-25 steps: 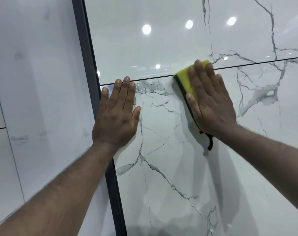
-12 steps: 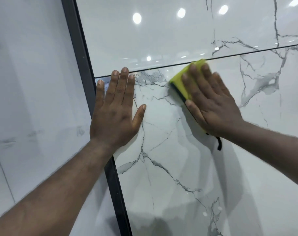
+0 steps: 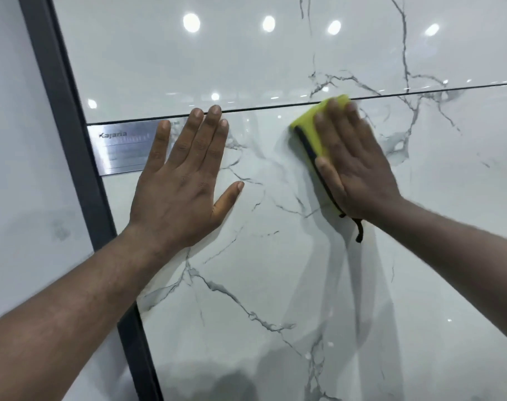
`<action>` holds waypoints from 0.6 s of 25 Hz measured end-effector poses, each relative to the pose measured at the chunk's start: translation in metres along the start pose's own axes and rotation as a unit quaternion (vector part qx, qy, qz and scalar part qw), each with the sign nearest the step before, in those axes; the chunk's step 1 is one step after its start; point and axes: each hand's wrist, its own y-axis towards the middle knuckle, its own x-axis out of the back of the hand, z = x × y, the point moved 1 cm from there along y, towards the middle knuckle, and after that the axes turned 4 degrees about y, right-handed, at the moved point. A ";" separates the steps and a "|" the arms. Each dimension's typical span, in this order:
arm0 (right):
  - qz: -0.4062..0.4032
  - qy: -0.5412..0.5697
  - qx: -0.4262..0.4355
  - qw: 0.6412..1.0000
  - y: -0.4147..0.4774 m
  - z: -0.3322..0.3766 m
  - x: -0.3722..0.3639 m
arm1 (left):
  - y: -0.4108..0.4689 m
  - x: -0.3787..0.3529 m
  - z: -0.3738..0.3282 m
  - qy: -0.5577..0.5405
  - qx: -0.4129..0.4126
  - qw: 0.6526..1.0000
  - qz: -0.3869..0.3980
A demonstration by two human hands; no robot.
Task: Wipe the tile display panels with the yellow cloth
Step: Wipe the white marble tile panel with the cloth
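Head view: we laid our left hand (image 3: 183, 180) flat, thumb spread wide, on the glossy, grey-veined lower tile panel (image 3: 275, 285), its little finger overlapping a brushed-metal label (image 3: 122, 149) marked "Kajaria". Our right hand (image 3: 359, 169), fingers straight and close together, pressed the yellow cloth (image 3: 313, 125) against the same panel, the cloth's top corner reaching the thin seam (image 3: 275, 107). The upper panel (image 3: 188, 68) mirrored round ceiling lights, and a dark frame (image 3: 70, 125) bounded both panels at left.

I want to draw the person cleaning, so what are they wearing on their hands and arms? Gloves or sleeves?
No gloves and no sleeves in view. The left hand and right hand are bare, with short, plain nails. I can see no rings on the fingers. The left forearm and right forearm are bare too, with no watch or bracelet at the wrists.
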 end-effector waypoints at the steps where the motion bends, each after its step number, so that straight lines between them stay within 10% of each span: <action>1: -0.023 0.035 -0.098 0.994 0.007 -0.006 0.002 | 0.006 -0.002 -0.005 -0.003 0.005 1.000 -0.002; 3: -0.037 0.062 -0.184 0.980 0.014 -0.005 -0.002 | 0.018 -0.005 -0.019 -0.006 0.020 1.000 -0.010; 7: 0.016 -0.018 0.082 0.996 -0.016 -0.035 0.002 | 0.032 -0.010 -0.046 -0.018 0.015 1.000 -0.014; 11: -0.059 0.076 -0.190 0.977 0.006 -0.060 0.006 | 0.047 -0.015 -0.069 -0.017 0.035 0.999 -0.014; 15: -0.006 -0.013 0.095 0.995 -0.024 -0.071 0.007 | 0.054 -0.017 -0.078 -0.004 0.053 0.999 -0.012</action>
